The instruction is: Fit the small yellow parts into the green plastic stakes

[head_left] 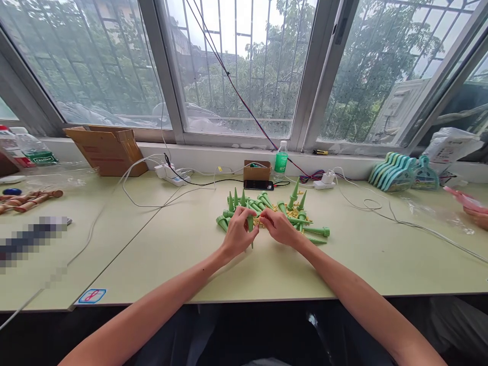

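Note:
A loose pile of green plastic watering spikes (316,231) lies on the table, some standing upright on their caps and others on their sides. Small yellow pieces (290,212) are scattered among them. My left hand (239,231) is closed around one green watering spike (250,224), its point aimed down toward the tabletop. Close beside it, my right hand (281,227) is pinched near the spike's upper part. What its fingertips hold, if anything, is too small to make out.
Behind the pile are a phone (258,185), a small cardboard box (257,169) and a green-labelled bottle (281,160). White cables (369,203) cross the table (183,254). Light-blue hangers (394,172) stand at right, near another person's hand (478,217). Wooden sticks (32,201) lie left.

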A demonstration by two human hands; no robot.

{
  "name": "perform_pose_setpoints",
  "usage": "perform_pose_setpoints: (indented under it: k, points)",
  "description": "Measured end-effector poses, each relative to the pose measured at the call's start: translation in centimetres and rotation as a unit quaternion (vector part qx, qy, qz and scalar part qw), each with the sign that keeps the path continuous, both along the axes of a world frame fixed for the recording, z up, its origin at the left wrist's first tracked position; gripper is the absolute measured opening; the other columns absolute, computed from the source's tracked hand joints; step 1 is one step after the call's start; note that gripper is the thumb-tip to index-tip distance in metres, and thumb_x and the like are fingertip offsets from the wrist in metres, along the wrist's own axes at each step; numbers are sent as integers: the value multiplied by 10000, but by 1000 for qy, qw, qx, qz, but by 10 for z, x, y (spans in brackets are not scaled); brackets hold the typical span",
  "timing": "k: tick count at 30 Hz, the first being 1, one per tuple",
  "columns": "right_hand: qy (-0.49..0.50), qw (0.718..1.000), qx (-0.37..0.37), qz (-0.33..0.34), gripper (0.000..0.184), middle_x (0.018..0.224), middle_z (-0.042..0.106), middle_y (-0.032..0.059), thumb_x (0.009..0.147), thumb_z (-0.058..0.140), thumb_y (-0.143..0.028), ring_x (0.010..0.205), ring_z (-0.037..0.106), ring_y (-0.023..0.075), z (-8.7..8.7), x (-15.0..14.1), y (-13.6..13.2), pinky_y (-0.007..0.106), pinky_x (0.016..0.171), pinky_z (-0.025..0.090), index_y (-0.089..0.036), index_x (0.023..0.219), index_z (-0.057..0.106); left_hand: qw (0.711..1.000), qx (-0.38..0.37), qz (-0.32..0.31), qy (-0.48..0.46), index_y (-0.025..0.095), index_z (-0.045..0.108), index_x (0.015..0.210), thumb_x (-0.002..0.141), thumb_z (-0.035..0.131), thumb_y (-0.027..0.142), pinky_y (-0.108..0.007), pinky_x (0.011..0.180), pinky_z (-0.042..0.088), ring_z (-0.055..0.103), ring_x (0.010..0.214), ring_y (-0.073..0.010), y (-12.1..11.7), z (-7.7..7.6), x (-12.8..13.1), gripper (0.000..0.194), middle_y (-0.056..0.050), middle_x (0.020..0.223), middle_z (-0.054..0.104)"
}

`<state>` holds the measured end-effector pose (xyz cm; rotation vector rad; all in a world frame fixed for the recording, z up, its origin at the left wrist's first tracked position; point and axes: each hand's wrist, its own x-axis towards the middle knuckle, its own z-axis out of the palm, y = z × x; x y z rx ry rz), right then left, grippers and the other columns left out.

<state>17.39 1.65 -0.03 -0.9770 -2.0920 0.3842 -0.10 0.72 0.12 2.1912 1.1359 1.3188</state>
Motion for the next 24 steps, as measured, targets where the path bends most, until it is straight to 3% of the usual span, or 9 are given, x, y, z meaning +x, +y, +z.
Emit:
perform_pose_setpoints:
  k: [14, 24]
  points:
    - [-30, 999, 7, -18, 186, 609, 451, -27, 963, 379, -275, 534, 382, 122, -6, -1, 2, 229, 557, 295, -200, 829, 484, 1000, -3, -2, 8, 198, 568, 918, 771, 589, 185, -233, 546, 454, 493, 587, -64, -2, 2, -1, 149, -15, 956, 510]
    - [3, 1000, 9, -13, 186, 610, 465, -34, 959, 401, -273, 521, 376, 107, -3, -4, 1, 222, 546, 291, -188, 827, 500, 1000, 9, 10, -6, 196, 568, 920, 773, 581, 169, -222, 538, 457, 490, 580, -60, -1, 0, -1, 150, -13, 938, 505]
